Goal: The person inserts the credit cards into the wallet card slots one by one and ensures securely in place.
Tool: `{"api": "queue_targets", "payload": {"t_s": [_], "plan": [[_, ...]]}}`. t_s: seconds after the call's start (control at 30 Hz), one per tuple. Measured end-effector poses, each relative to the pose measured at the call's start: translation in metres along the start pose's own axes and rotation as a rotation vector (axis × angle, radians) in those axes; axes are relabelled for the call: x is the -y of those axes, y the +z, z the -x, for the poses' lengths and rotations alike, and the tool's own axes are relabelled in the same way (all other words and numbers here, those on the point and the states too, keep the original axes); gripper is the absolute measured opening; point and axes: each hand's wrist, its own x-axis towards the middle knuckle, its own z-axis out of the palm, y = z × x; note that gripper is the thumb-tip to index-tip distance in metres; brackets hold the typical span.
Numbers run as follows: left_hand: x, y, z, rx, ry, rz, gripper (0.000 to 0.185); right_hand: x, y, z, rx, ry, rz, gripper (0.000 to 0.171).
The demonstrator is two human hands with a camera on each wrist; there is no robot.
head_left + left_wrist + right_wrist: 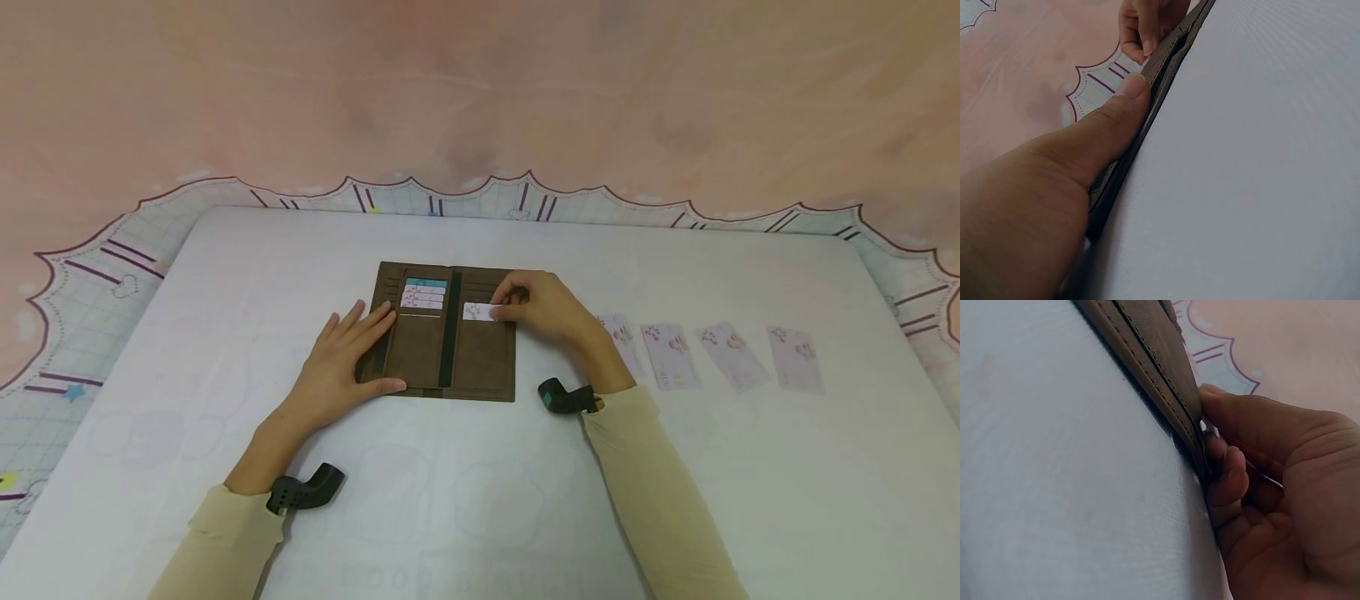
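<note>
The long brown suede wallet [447,332] lies open flat at the centre of the white surface [480,500]. The left hand [347,354] rests on its nine o'clock half, fingers straight and pressing it down. The right hand [542,308] pinches a small white card [477,312] at a slot on the three o'clock half. Keeping the card level with the slot mouth and the left palm firm should stop the leather lifting. Four pale cards [723,357] lie in a row toward three o'clock.
</note>
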Motion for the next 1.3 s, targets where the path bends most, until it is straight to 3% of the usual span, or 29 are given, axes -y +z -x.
{"api": "queue_targets", "payload": {"t_s": [1.3], "plan": [[0.0000,0.0010,-0.0001,0.005,-0.009,-0.006,0.094,-0.0067,-0.0013,0.0016,0.034,-0.102,0.038,0.007]]}}
